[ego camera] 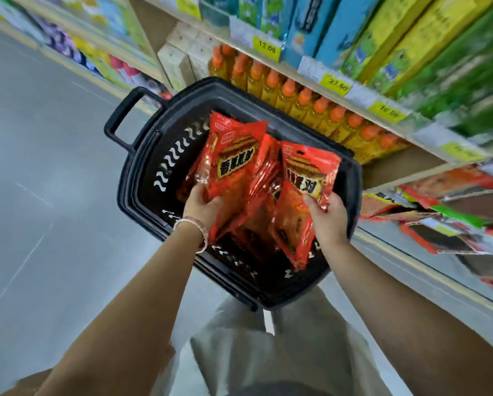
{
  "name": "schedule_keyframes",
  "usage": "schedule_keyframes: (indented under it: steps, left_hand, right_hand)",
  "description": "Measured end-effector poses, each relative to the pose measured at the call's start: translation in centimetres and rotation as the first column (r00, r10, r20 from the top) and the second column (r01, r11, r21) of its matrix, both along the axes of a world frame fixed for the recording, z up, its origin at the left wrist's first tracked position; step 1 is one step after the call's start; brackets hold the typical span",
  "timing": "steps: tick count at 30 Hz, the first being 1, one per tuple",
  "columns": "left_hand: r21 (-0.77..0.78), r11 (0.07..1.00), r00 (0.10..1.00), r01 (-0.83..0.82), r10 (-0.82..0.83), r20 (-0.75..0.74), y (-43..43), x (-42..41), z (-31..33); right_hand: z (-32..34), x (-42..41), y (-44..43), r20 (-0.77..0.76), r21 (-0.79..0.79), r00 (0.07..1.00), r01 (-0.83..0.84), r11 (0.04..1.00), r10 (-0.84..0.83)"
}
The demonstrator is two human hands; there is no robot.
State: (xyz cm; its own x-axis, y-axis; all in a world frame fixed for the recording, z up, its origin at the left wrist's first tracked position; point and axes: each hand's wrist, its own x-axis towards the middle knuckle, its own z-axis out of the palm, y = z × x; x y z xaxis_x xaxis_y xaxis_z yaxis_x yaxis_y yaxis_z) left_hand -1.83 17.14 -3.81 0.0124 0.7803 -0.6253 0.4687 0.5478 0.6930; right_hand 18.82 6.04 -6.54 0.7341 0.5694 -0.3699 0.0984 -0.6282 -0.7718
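A black shopping basket (pixel 142 184) stands on the floor in front of me, with several red snack packets inside it. My left hand (pixel 204 205) grips a red packet (pixel 234 161) with black and yellow lettering, held up over the basket. My right hand (pixel 329 215) grips another red packet (pixel 308 172) of the same kind, with more red packets (pixel 295 232) bunched under it. A beaded bracelet (pixel 198 228) sits on my left wrist.
Store shelves run along the right: yellow bottles with orange caps (pixel 311 107), blue and green boxes (pixel 382 44) above, yellow price tags (pixel 265 48), and snack packets (pixel 445 207) on the lower shelf. Grey floor (pixel 39 167) lies to the left. The basket's handle (pixel 125 115) sticks out far left.
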Motion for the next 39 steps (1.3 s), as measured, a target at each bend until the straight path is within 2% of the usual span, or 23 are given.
schedule_keyframes:
  steps: [5, 9, 11, 14, 17, 21, 24, 30, 33, 39]
  left_hand:
    - [0.101, 0.995, 0.998, 0.022, -0.028, 0.063, -0.8, 1.4, 5.6]
    - [0.202, 0.976, 0.989, 0.082, -0.106, 0.108, -2.8, 4.2, 9.5]
    - [0.283, 0.95, 0.977, 0.132, -0.173, 0.126, -4.7, 6.3, 11.4]
    - [0.394, 0.9, 0.957, 0.186, -0.258, 0.137, -8.5, 10.9, 14.0]
    - [0.487, 0.832, 0.916, 0.265, -0.375, 0.143, -13.6, 16.7, 16.5]
    - [0.581, 0.751, 0.832, 0.315, -0.513, 0.212, -20.4, 24.2, 19.9]
    - [0.648, 0.692, 0.8, 0.318, -0.563, 0.208, -24.4, 28.6, 22.8]
    - [0.677, 0.701, 0.75, 0.227, -0.569, 0.338, -28.2, 35.9, 29.3]
    - [0.747, 0.636, 0.726, 0.195, -0.605, 0.326, -28.7, 39.5, 32.5]
    - [0.852, 0.503, 0.659, 0.148, -0.692, 0.294, -28.1, 45.1, 37.9]
  right_hand:
    - [7.2, 1.5, -3.4, 0.066, 0.27, 0.995, 0.054, 0.961, -0.075]
    - [11.6, 4.4, -7.6, 0.17, 0.4, 0.978, 0.047, 0.915, -0.124]
    - [13.3, 6.6, -10.7, 0.247, 0.432, 0.95, 0.071, 0.899, -0.194]
    - [15.7, 10.2, -16.7, 0.276, 0.461, 0.913, 0.149, 0.875, -0.301]
    - [18.4, 14.4, -23.5, 0.364, 0.471, 0.865, 0.149, 0.87, -0.346]
    - [22.9, 19.7, -32.2, 0.473, 0.52, 0.753, 0.181, 0.835, -0.457]
    - [26.5, 23.6, -37.4, 0.463, 0.574, 0.712, 0.213, 0.79, -0.529]
    - [34.0, 30.5, -42.8, 0.454, 0.695, 0.608, 0.215, 0.686, -0.651]
    - [37.5, 33.5, -43.6, 0.479, 0.717, 0.554, 0.201, 0.668, -0.681]
    - [43.2, 38.8, -43.1, 0.385, 0.834, 0.575, 0.117, 0.539, -0.722]
